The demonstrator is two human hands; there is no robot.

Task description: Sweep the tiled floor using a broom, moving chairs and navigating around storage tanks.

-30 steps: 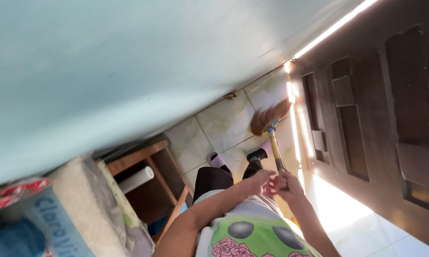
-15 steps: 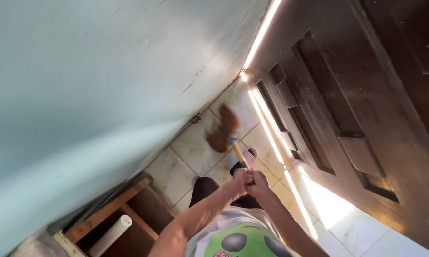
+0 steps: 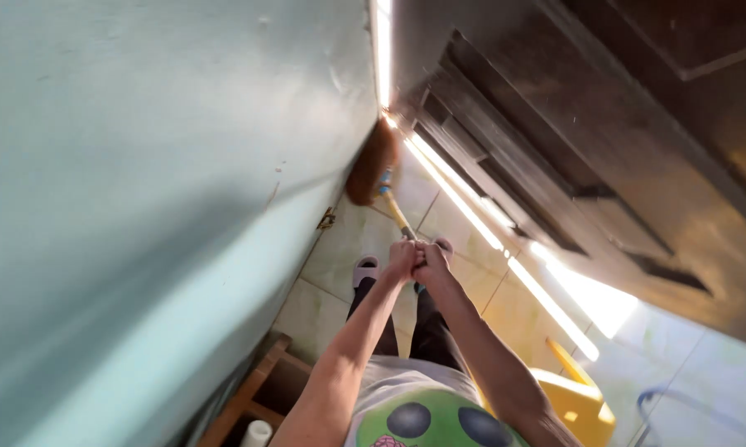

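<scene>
Both hands, left hand [image 3: 403, 258] and right hand [image 3: 431, 260], clench side by side around the broom [image 3: 378, 175] handle for reach; its brown bristles press into the floor corner beside the teal wall [image 3: 141, 182], near the dark door [image 3: 604, 149].

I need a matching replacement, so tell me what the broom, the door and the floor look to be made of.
Broom: brown fibrous head, probably natural bristle; yellowish stick, wood or plastic, unclear, gripped by left hand and right hand.
Door: dark panelled wood, semi-gloss, scuffed.
Floor: pale glazed tiles, visible grout lines and sheen.
</scene>
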